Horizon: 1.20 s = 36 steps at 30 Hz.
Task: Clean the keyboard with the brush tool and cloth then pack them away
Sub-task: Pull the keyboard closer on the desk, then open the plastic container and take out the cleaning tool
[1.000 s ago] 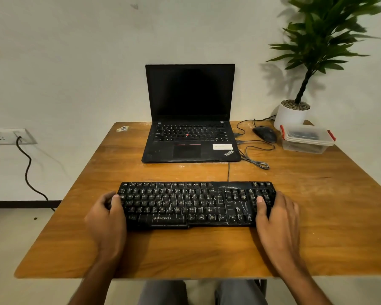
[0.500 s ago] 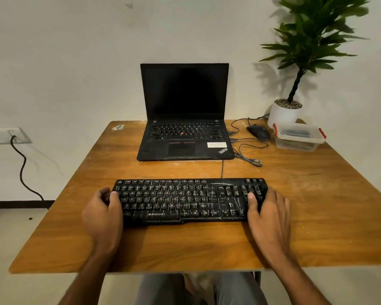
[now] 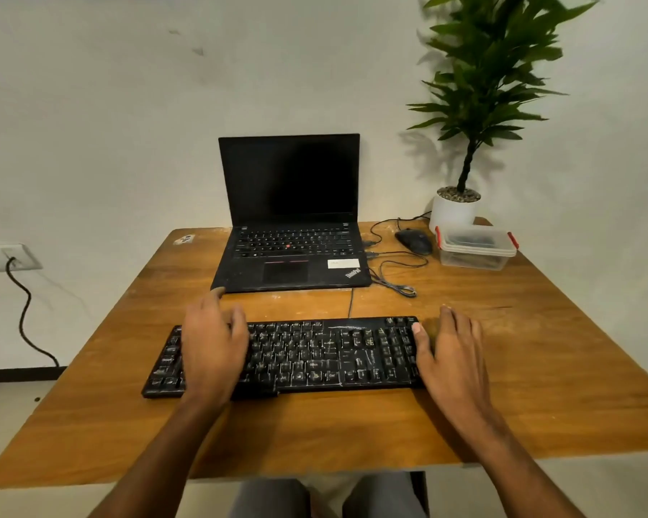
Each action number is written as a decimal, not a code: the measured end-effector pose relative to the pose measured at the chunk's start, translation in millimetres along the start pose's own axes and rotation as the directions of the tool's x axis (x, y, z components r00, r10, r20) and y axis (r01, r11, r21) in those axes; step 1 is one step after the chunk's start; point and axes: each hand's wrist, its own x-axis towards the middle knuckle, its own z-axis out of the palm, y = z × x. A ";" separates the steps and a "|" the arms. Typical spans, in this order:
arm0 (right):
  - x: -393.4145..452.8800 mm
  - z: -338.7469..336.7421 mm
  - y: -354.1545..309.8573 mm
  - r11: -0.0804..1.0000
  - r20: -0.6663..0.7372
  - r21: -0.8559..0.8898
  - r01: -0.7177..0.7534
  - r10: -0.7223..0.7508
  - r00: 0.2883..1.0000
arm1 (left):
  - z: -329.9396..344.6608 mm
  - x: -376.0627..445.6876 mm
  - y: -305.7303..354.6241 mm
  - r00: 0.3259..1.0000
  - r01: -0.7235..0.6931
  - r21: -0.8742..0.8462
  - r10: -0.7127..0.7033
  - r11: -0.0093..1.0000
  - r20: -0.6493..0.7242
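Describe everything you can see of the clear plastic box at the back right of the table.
The clear rectangular plastic box sits flat on the wooden table, at its back right corner, just in front of the white plant pot and to the right of the black computer mouse. Its see-through lid is on, with a red clip at each short end. Dark contents show through the lid and walls but cannot be identified. Neither hand touches it.
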 end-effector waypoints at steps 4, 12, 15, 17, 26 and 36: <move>30.3 -8.7 18.6 1.000 -0.035 0.011 -0.021 0.022 0.999 | 36.1 13.2 60.0 0.992 -0.103 -0.050 0.107 0.993 0.067; 112.1 -24.3 78.2 0.998 -0.162 -0.007 -0.069 0.067 0.985 | 131.5 37.8 172.2 0.937 -0.259 -0.205 0.297 0.944 0.184; 143.0 -22.8 103.5 0.995 -0.208 -0.028 -0.093 0.085 0.974 | 178.7 48.0 208.3 0.923 -0.269 -0.258 0.324 0.928 0.206; 161.8 -19.5 117.2 0.991 -0.218 -0.016 -0.129 0.123 0.968 | 207.3 52.7 228.8 0.922 -0.245 -0.289 0.314 0.926 0.226; 229.8 -5.4 146.0 0.870 -0.035 0.357 -0.341 0.377 0.926 | 304.4 81.2 284.3 0.862 0.154 -0.312 0.027 0.938 0.506; 223.3 -2.6 142.3 0.773 0.014 0.518 -0.367 0.421 0.907 | 309.9 83.6 288.8 0.791 0.280 -0.292 -0.048 0.914 0.610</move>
